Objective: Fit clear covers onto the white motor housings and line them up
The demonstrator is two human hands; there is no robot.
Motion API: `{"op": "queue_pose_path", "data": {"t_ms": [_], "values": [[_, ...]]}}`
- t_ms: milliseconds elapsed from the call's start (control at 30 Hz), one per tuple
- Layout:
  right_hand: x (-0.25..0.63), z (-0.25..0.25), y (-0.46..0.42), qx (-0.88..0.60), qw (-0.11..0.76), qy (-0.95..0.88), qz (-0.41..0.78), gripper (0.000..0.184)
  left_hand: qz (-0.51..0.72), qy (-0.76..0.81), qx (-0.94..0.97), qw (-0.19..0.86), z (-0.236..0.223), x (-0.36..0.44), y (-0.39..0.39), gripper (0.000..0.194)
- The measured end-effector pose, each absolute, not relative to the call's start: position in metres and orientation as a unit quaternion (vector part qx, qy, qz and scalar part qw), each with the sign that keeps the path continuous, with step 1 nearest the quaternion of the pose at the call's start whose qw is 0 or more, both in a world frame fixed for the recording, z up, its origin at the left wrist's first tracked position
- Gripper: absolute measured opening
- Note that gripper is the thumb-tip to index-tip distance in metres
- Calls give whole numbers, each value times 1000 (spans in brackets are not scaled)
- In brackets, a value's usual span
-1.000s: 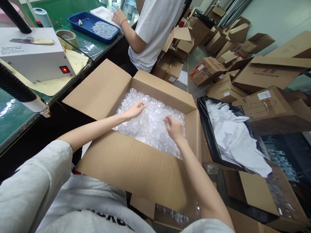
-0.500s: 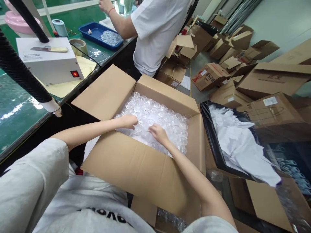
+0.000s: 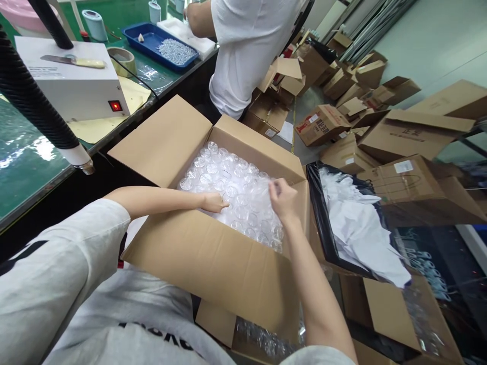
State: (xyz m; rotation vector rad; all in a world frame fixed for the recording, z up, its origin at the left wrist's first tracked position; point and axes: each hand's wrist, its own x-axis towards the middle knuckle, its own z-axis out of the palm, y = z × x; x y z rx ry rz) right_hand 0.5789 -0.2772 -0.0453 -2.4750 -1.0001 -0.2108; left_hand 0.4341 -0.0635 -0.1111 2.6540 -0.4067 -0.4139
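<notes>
An open cardboard box (image 3: 213, 258) stands in front of me, filled with several small clear round plastic pieces (image 3: 224, 175) under thin clear plastic. My left hand (image 3: 213, 203) lies low at the near side of the box with its fingers drawn together on the clear pieces. What it grips is hidden. My right hand (image 3: 283, 198) is at the right side of the box, raised a little. Its thumb and fingers pinch a fold of the clear plastic sheet (image 3: 262, 185).
A black-lined box of white paper (image 3: 357, 223) stands to the right. Many cardboard boxes (image 3: 411, 132) lie on the floor beyond. At left is a green bench (image 3: 23, 172) with a white machine (image 3: 72, 81), tape roll (image 3: 122, 60) and blue tray (image 3: 163, 43). A person in a white shirt (image 3: 247, 45) stands behind.
My right hand moved from the middle of the box to its right side and rose, pinching the plastic. My left hand shifted slightly right along the near edge. The view tilted a little.
</notes>
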Motion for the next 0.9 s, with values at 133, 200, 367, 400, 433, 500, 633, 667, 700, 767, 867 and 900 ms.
{"op": "queue_pose_path", "data": {"t_ms": [133, 200, 367, 400, 433, 500, 633, 667, 700, 767, 867, 900], "values": [[540, -80, -246, -869, 135, -469, 79, 27, -126, -125, 951, 254, -99, 428, -54, 21], [525, -94, -238, -849, 100, -501, 136, 35, -100, -90, 948, 288, -89, 426, -47, 19], [524, -106, -237, -831, 65, -509, 215, 34, -22, 45, 915, 400, -56, 433, -31, 16], [529, -104, -239, -826, 69, -511, 229, 39, -16, 63, 904, 423, -49, 436, -29, 17], [534, -102, -240, -820, 73, -513, 242, 45, -14, 75, 893, 444, -42, 439, -26, 18], [545, -98, -241, -810, 79, -517, 264, 57, -21, 82, 873, 481, -31, 444, -22, 17], [556, -98, -235, -827, 55, -503, 244, 43, -51, 64, 852, 518, -18, 451, -22, 24], [556, -101, -232, -836, 39, -497, 230, 35, -59, 57, 851, 519, -16, 451, -24, 28], [556, -105, -228, -844, 21, -491, 215, 31, -69, 50, 851, 518, -15, 451, -27, 31], [555, -114, -220, -853, -17, -485, 193, 30, -91, 34, 847, 523, -14, 449, -32, 35], [556, -126, -211, -850, -47, -496, 170, 27, -104, 30, 834, 541, -13, 445, -37, 37], [556, -129, -210, -846, -50, -505, 162, 27, -95, 39, 831, 547, -13, 444, -37, 37]]}}
